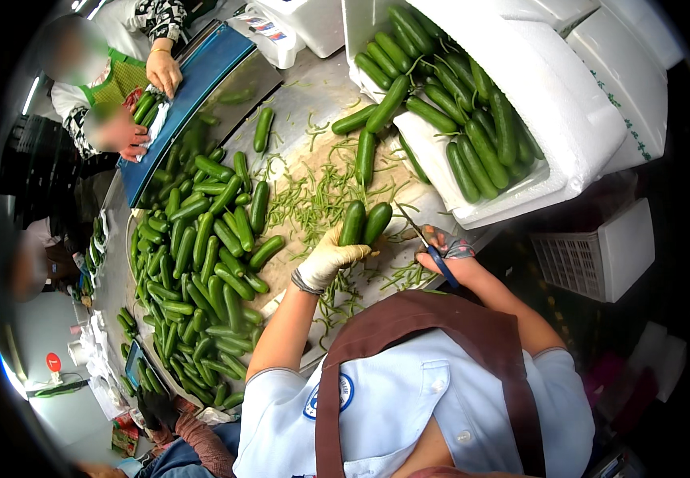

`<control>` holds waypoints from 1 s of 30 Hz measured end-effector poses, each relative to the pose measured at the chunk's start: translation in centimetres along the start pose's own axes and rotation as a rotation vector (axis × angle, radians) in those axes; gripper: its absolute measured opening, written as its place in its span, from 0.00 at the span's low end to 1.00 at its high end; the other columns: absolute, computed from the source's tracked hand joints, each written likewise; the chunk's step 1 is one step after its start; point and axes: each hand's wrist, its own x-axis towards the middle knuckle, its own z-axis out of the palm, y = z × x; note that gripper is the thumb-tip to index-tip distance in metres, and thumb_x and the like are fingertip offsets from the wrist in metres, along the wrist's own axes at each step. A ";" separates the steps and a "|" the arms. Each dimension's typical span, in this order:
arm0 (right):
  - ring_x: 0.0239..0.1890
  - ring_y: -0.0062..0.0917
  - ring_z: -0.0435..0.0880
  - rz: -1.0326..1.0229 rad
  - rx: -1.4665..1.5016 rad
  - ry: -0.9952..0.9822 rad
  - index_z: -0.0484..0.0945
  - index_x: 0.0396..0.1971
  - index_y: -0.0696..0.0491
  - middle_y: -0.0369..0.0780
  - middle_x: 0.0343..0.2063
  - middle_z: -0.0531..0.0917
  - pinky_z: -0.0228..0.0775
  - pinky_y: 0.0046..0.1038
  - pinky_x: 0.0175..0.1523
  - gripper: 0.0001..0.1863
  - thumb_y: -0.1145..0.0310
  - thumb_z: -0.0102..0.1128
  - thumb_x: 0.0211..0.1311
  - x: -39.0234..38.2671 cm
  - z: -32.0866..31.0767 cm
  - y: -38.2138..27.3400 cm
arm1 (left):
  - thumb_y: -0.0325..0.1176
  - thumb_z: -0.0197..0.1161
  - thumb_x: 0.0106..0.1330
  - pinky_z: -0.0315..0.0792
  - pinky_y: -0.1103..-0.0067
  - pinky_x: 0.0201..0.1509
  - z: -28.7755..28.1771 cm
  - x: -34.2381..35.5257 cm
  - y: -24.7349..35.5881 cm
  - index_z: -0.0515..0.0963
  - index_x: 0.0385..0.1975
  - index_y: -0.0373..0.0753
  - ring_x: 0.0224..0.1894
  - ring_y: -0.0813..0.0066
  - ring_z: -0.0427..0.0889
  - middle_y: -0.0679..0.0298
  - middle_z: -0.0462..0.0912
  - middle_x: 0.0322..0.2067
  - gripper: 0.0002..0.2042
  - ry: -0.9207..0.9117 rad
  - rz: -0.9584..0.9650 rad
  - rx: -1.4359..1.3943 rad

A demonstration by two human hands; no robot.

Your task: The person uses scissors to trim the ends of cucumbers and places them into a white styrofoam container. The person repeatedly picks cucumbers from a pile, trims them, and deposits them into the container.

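Note:
My left hand (327,259), in a pale glove, is closed around two green cucumbers (353,224) standing side by side over the metal table (313,92). Blue-handled scissors (441,266) are gripped in my right hand (444,242), which wears a grey-patterned covering. The blades point up and left, close beside the right-hand cucumber. Thin green cut stems (313,195) lie scattered past my left hand. To its left spreads a large heap of loose cucumbers (201,247).
At the far right, a tilted white foam box (596,131) holds many cucumbers, a few spilling toward the table. A white crate (572,259) stands low at right. Across a blue-edged ledge (194,99), another person's hands handle bagged cucumbers. A dark-gloved co-worker (158,410) is at lower left.

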 end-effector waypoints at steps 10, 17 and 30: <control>0.28 0.30 0.76 0.140 -0.097 -0.070 0.72 0.39 0.54 0.40 0.25 0.76 0.68 0.28 0.36 0.22 0.54 0.57 0.48 -0.5 -0.4 -0.1 | 0.26 0.63 0.48 0.68 0.81 0.49 1.2 0.0 0.4 0.63 0.56 0.38 0.45 0.74 0.74 0.59 0.75 0.43 0.31 0.113 0.025 0.616; 0.35 0.23 0.75 0.157 -0.055 -0.229 0.69 0.43 0.54 0.37 0.30 0.75 0.67 0.24 0.40 0.25 0.51 0.55 0.50 -1.1 -1.3 -3.5 | 0.32 0.61 0.45 0.68 0.71 0.50 1.9 -0.4 0.8 0.61 0.59 0.48 0.45 0.56 0.75 0.47 0.75 0.41 0.35 0.095 0.110 1.186; 0.28 0.17 0.67 0.171 -0.090 -0.091 0.66 0.49 0.62 0.31 0.25 0.69 0.62 0.17 0.34 0.33 0.57 0.63 0.46 0.4 0.2 0.3 | 0.32 0.61 0.54 0.70 0.68 0.51 -13.7 -16.9 8.6 0.59 0.59 0.44 0.47 0.60 0.72 0.53 0.72 0.45 0.30 1.848 -0.031 1.006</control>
